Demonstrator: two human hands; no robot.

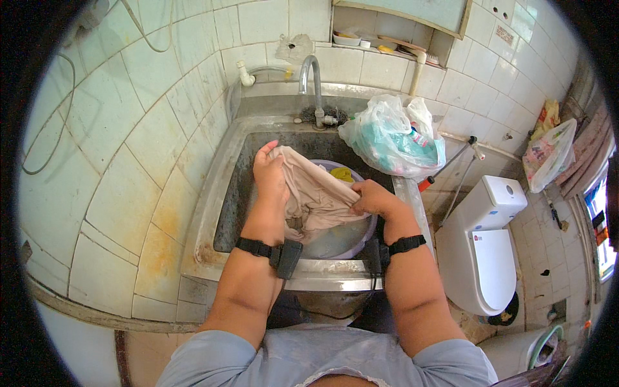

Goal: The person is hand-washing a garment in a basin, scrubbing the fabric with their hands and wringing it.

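In the head view, the left grip [269,173] and right grip [375,198] each pinch an edge of the cloth [316,184], stretched over the basin [372,236] inside the sink [335,284]. Caution: a loose pinch could drop it, causing splashes; a rightward swing could topple the bag [392,142].

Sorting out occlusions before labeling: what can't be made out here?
All head view:
1. Left part of the purple basin: hidden behind the beige cloth.
2. Yellow item: partly covered by the same cloth; kind unclear.
3. Contents of the plastic bag: blurred by its cloudy film.
4. Inside of the toilet: hidden by its closed lid.
5. Window: cut off by the dark lens rim.
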